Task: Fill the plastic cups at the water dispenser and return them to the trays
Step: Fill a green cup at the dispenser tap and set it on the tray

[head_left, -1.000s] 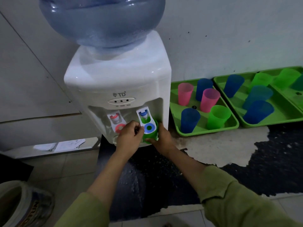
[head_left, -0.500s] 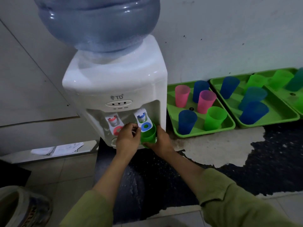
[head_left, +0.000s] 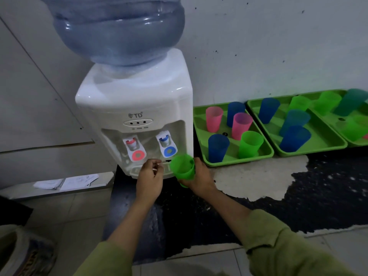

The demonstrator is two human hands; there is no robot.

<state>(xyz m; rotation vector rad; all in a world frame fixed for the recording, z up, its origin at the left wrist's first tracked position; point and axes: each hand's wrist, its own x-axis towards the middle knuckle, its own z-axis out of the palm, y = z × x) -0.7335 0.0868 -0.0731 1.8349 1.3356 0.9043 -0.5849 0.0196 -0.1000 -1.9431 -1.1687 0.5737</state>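
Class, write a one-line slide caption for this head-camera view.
Right hand holds a green cup in front of the water dispenser; five cups stand in the nearest tray.

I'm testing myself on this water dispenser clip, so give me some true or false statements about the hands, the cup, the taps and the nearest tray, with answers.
1. The right hand holds a green cup. True.
2. The green cup sits under the red tap. False: it is low and to the right of the blue tap.
3. The nearest tray holds five cups. True.
4. Three of those are pink cups. False: only two pink cups stand there, with two blue and one green.
5. The left hand presses the blue tap. False: it is below both taps and touches neither.
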